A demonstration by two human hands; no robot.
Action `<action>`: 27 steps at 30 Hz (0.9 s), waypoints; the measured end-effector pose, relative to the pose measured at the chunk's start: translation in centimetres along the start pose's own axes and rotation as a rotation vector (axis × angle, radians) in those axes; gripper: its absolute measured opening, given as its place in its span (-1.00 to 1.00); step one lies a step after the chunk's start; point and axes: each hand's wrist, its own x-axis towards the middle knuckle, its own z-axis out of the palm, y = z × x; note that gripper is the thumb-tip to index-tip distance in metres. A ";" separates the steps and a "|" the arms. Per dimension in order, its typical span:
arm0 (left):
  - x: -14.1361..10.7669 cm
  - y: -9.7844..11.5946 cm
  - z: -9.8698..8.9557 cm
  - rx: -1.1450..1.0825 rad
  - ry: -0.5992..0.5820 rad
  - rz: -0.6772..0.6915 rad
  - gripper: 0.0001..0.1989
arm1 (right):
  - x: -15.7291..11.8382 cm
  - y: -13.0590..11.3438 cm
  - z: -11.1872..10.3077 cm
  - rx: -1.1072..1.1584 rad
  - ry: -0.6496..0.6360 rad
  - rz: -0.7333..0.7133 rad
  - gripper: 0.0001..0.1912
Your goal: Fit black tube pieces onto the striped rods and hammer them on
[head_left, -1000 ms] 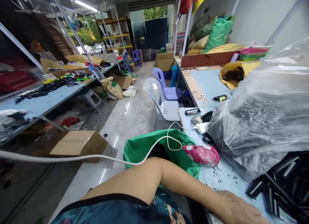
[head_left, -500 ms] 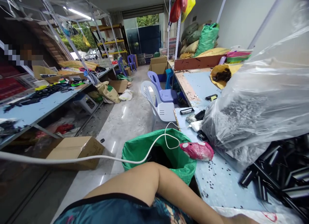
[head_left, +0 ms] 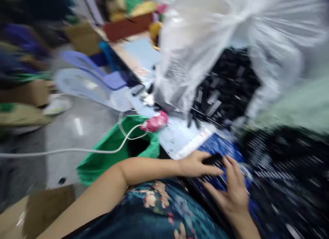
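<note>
L arm: bare, upper arm slanting up from bottom L, elbow (head_left: 122, 174) bent, forearm (head_left: 154, 170) approx level in front of torso (head_left: 159, 211), wrist fairly straight. L grip (head_left: 194, 164) points R, w/ 2 digits extended and a gap betw. them, pinch-style. R arm: only wrist (head_left: 243, 220) & a bit of forearm (head_left: 248, 230) show, rising from bottom edge, tilted L. R grip (head_left: 232, 194): back side up, fingers (head_left: 235, 168) angled up & fwd, thumb (head_left: 213, 191) out to L. The 2 grips sit v. close, tips facing; contact unclear (blur).
</note>
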 end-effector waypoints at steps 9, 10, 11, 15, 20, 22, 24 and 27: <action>2.1 -0.4 2.9 0.030 0.039 0.013 -0.52 | -3.8 -0.6 -0.8 -0.119 0.163 0.228 -0.03; 2.1 -0.3 3.1 -0.006 0.019 0.001 -0.54 | -3.9 -0.7 -0.9 -0.126 0.182 0.219 -0.04; 2.2 -0.2 3.3 -0.063 0.000 -0.030 -0.56 | -4.0 -0.6 -0.8 -0.134 0.198 0.219 -0.05; 2.6 0.0 2.9 -0.303 -0.119 -0.244 -0.50 | -5.0 0.0 -0.5 -0.141 0.214 0.273 -0.06; 3.0 0.0 1.2 -0.411 -0.209 -0.396 -0.45 | -5.7 0.2 0.1 -0.078 0.192 0.293 0.00; 3.2 -0.1 0.7 -0.403 -0.227 -0.438 -0.46 | -5.6 0.3 0.3 -0.058 0.166 0.287 -0.02; 3.4 -0.3 0.6 -0.400 -0.243 -0.462 -0.49 | -5.3 0.4 0.4 -0.064 0.144 0.285 -0.05; 3.5 -0.5 0.7 -0.389 -0.226 -0.422 -0.51 | -5.2 0.8 0.2 -0.094 0.120 0.268 0.03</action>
